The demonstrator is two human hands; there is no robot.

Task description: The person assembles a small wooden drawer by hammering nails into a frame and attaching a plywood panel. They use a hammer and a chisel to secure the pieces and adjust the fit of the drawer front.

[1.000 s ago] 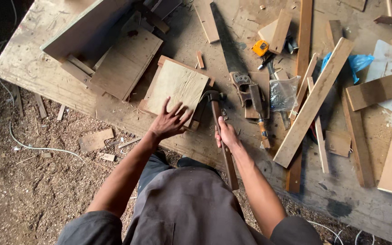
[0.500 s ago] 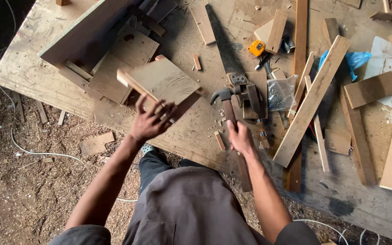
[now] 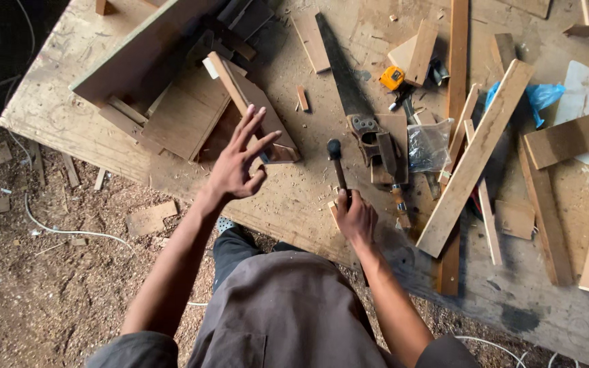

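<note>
My right hand (image 3: 354, 218) grips the wooden handle of a hammer (image 3: 337, 163), whose dark head points away from me above the plywood workbench (image 3: 294, 197). My left hand (image 3: 240, 163) hovers with fingers spread and holds nothing. Just beyond its fingertips a small framed wooden panel (image 3: 264, 116) stands tilted on its edge, leaning away from me toward a larger flat board (image 3: 185, 116). I cannot tell whether the fingertips still touch the panel.
A hand saw (image 3: 345, 82) lies right of the panel, with a yellow tape measure (image 3: 391, 77) and a clear plastic bag (image 3: 427, 143) beyond. A long plank (image 3: 475, 157) lies diagonally at right among offcuts. A big wooden frame (image 3: 144, 54) sits far left. The sawdust floor (image 3: 49, 286) lies below.
My left hand tipped the flat panel up onto its edge, then came off it with fingers spread. My right hand lifted the hammer from the bench and moved right.
</note>
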